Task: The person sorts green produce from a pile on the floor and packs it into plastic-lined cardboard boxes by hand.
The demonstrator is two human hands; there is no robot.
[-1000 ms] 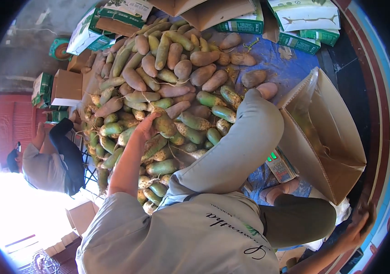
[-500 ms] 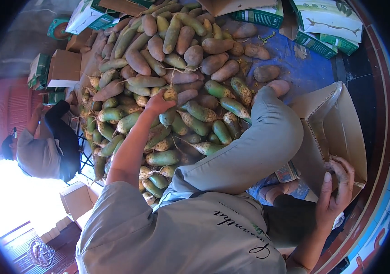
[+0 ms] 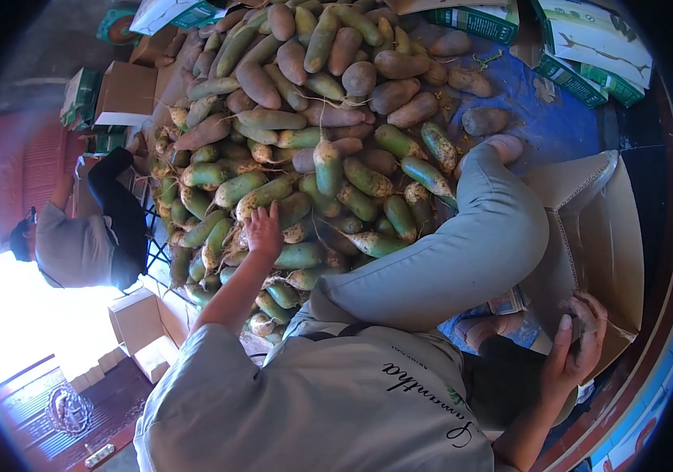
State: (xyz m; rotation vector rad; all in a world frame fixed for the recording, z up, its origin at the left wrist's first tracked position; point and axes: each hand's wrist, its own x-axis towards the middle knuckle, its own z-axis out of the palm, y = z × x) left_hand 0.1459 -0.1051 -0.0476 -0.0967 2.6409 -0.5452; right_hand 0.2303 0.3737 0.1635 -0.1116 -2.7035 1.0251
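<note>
A large pile of green radishes (image 3: 299, 256) with pale, soil-marked ends lies in front of me. My left hand (image 3: 264, 234) rests on the near part of the pile, fingers stretched over a green radish (image 3: 264, 195) and its neighbours, gripping none of them. Farther up, a radish with a long thin root (image 3: 326, 167) lies on top of the others. On the right, my right hand (image 3: 580, 342) is at the near side of an open cardboard box (image 3: 600, 236), its fingers bent and the thumb apart. Nothing shows between them.
Reddish-brown, soil-covered roots (image 3: 258, 85) fill the pile's far side. Blue sheeting (image 3: 541, 126) lies underneath. My bent knee (image 3: 502, 212) stands between pile and box. Green-and-white cartons (image 3: 588, 47) stand far right. Another person (image 3: 77, 244) sits at left near brown boxes (image 3: 125, 93).
My left hand has let go of the long-rooted radish, which now lies on the pile, and has drawn back toward me. My right hand keeps its place by the box.
</note>
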